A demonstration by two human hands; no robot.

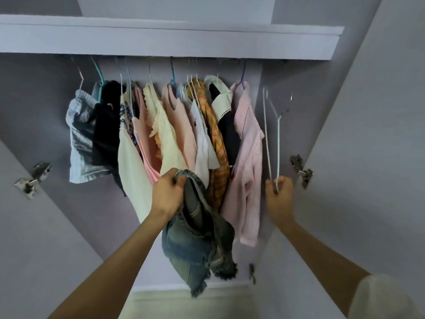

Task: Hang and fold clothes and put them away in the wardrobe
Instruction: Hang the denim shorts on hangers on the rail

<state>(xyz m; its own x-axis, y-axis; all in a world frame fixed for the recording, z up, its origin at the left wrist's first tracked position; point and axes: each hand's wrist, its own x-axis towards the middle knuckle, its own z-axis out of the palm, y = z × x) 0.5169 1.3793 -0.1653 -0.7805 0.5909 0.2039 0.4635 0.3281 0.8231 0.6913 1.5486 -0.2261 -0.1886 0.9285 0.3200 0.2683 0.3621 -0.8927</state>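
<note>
Nearest to you, both of your bare forearms reach up and forward into an open lilac wardrobe (345, 111); a pale short sleeve (377, 298) shows at your right shoulder.

Your left hand (167, 194) has its fingers curled tight around the frayed edge of a denim garment (193, 245). The blue-grey denim hangs bunched below your fist, its ragged hem dangling lowest, in front of the row of hanging clothes.

Your right hand (279, 192) is closed around the lower end of a thin white wire hanger (272, 134). The hanger is empty and stretches upward from your grip, at the right end of the wardrobe just beside the last hanging shirt. Whether its hook is on the rail you cannot tell from here.

Beyond your hands, clothes hang side by side from coloured hangers. From left to right: a light grey-blue garment (80, 139), a black one (105, 132), a cream top (132, 173), a scalloped pale yellow top (165, 134), a peach-pink top (181, 125), a white tee (203, 143), an orange plaid shirt (216, 143), a navy piece with a white collar (223, 107), and a pink striped shirt (248, 157).

Metal hinges (34, 178) sit on the open doors at either side. Farthest up, a pale shelf (161, 40) runs across above the clothes.
</note>
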